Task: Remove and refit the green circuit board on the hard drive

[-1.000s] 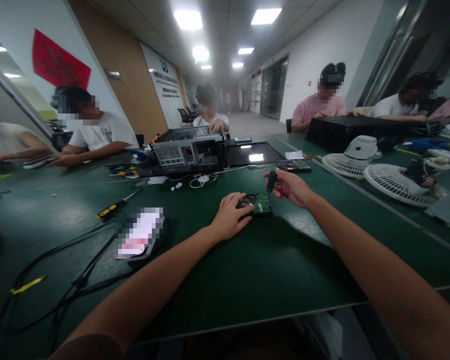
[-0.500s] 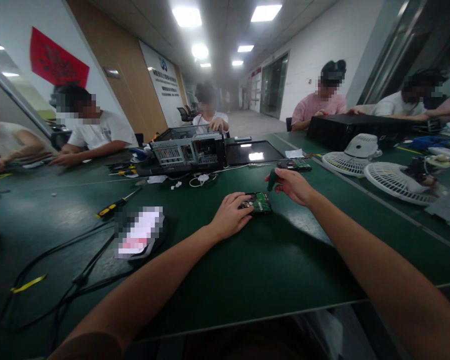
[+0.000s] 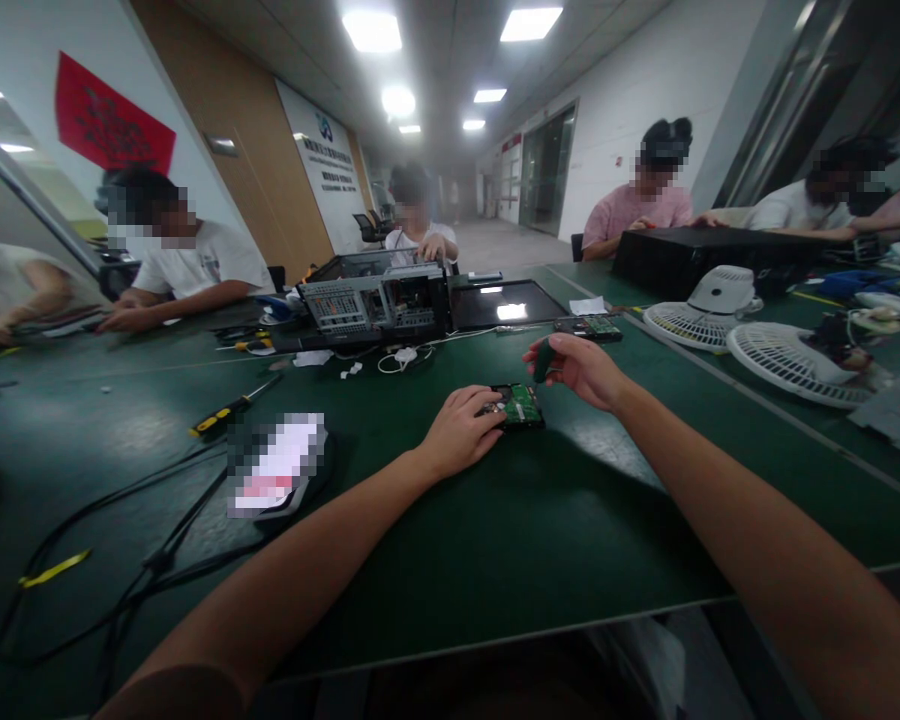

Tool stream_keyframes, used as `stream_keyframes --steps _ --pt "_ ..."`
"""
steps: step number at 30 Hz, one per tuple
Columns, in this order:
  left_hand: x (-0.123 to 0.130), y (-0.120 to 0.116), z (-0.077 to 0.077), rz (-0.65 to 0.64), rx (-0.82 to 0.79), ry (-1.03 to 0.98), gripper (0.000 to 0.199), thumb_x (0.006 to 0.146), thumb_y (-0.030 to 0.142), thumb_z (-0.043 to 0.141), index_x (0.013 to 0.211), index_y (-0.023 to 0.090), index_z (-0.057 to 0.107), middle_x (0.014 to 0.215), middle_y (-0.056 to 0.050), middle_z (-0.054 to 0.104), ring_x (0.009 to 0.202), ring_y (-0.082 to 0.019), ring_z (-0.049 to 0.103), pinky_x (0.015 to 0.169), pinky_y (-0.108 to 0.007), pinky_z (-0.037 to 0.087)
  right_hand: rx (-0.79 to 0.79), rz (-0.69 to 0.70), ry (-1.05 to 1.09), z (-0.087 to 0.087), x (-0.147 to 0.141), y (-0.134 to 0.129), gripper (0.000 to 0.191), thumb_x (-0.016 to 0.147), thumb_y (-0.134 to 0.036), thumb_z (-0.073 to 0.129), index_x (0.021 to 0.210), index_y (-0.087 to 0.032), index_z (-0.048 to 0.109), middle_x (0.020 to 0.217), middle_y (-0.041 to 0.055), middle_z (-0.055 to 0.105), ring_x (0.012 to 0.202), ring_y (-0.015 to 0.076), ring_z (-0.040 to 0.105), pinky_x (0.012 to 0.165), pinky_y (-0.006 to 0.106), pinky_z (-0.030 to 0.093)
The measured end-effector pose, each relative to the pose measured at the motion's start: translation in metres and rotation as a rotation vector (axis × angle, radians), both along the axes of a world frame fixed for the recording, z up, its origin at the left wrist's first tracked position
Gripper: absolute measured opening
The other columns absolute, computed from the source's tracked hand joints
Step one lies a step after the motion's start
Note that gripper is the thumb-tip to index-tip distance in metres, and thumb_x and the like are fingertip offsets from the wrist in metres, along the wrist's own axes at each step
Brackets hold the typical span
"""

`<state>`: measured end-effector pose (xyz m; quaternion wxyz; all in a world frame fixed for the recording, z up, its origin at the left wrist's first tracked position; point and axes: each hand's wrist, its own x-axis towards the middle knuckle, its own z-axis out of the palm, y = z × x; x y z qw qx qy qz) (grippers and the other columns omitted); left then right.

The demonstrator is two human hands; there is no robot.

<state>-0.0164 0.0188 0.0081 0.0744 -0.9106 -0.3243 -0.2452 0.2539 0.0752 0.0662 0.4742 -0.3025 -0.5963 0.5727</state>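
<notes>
Left hand, fingers partly curled, holds the nine-o'clock end of a green-and-black rectangular hard drive flat on the dark-green tabletop. Right hand, closed in a pinch at two o'clock, grips a dark-green cylindrical-handled tool; tip contact cannot be told. A loosened left hold could let the drive pivot; a slanted tip could slip and score it. Outward: opened grey-metal computer case, ten o'clock; yellow-and-black screwdriver, nine.
</notes>
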Motion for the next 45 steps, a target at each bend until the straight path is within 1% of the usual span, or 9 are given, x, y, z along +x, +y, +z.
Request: stream_keyframes --steps 3,9,14,18,22,31,37,42,45 --pt "0.0007 -0.0004 0.0011 -0.007 0.004 0.016 0.027 0.100 0.029 0.063 0.125 0.023 0.071 0.145 -0.009 0.062 0.140 -0.032 0.049 0.117 -0.056 0.041 0.006 0.004 -0.019 0.0028 -0.0002 -0.0023 0.030 0.092 -0.046 0.068 0.106 -0.022 0.077 0.112 0.0108 0.077 0.090 0.0221 0.072 0.056 0.028 0.047" --pt "0.0047 -0.0002 0.0032 -0.007 -0.059 0.057 0.033 0.100 0.026 0.063 0.133 0.023 0.065 0.145 -0.010 0.063 0.142 -0.030 0.048 0.117 -0.055 0.041 0.020 0.020 -0.020 0.0056 -0.0030 -0.0060 0.025 0.091 -0.045 0.070 0.094 -0.020 0.073 0.114 0.0124 0.077 0.092 0.0233 0.072 0.061 0.030 0.051" --pt "0.0053 -0.0005 0.0045 -0.037 -0.047 0.081 0.032 0.100 0.024 0.062 0.132 0.022 0.065 0.145 -0.010 0.064 0.144 -0.029 0.047 0.118 -0.054 0.040 -0.010 0.021 0.006 0.0033 -0.0032 -0.0040 0.026 0.089 -0.046 0.072 0.094 -0.021 0.067 0.108 0.0121 0.078 0.092 0.0246 0.074 0.057 0.028 0.049" --pt "0.0043 0.0009 0.0032 -0.059 -0.041 0.088 0.033 0.101 0.021 0.059 0.134 0.020 0.064 0.142 -0.010 0.066 0.141 -0.028 0.050 0.117 -0.052 0.042 -0.029 0.013 0.002 0.0015 -0.0020 -0.0016 0.031 0.094 -0.051 0.064 0.104 -0.022 0.070 0.104 0.0108 0.078 0.091 0.0234 0.073 0.057 0.028 0.049" --pt "0.0042 0.0029 0.0011 -0.073 -0.040 0.096 0.035 0.101 0.021 0.058 0.136 0.019 0.062 0.142 -0.010 0.066 0.141 -0.028 0.051 0.118 -0.051 0.042 -0.081 0.042 0.017 0.0018 -0.0011 -0.0014 0.043 0.100 -0.055 0.050 0.106 -0.019 0.074 0.109 0.0140 0.077 0.094 0.0248 0.071 0.058 0.030 0.049" --pt "0.0051 0.0018 0.0033 -0.081 -0.044 0.099 0.034 0.101 0.020 0.057 0.135 0.019 0.063 0.142 -0.010 0.066 0.140 -0.028 0.052 0.118 -0.051 0.042 -0.065 0.058 0.007 0.0020 -0.0002 -0.0008 0.035 0.096 -0.051 0.060 0.098 -0.019 0.075 0.112 0.0139 0.077 0.094 0.0257 0.070 0.060 0.031 0.050" --pt "0.0049 0.0044 -0.0013 -0.094 -0.025 0.077 0.034 0.102 0.020 0.057 0.135 0.019 0.063 0.140 -0.011 0.067 0.138 -0.028 0.054 0.116 -0.052 0.043 -0.030 0.039 0.020 -0.0018 0.0018 0.0027 0.030 0.095 -0.047 0.065 0.101 -0.019 0.074 0.109 0.0124 0.077 0.093 0.0237 0.071 0.062 0.030 0.051" --pt "0.0046 0.0065 -0.0045 -0.102 0.005 0.071 0.032 0.102 0.020 0.056 0.133 0.018 0.064 0.140 -0.010 0.067 0.136 -0.029 0.055 0.116 -0.051 0.044 -0.023 0.029 0.020 -0.0011 0.0014 0.0015 0.030 0.096 -0.043 0.063 0.110 -0.019 0.075 0.104 0.0108 0.077 0.091 0.0223 0.071 0.061 0.029 0.050" --pt "0.0038 0.0073 -0.0053 -0.104 0.012 0.071 0.033 0.101 0.020 0.057 0.134 0.019 0.064 0.140 -0.010 0.067 0.137 -0.029 0.055 0.116 -0.051 0.044 -0.034 0.035 0.029 0.0004 0.0007 -0.0002 0.029 0.095 -0.042 0.064 0.107 -0.019 0.077 0.107 0.0115 0.077 0.091 0.0219 0.071 0.060 0.028 0.050"
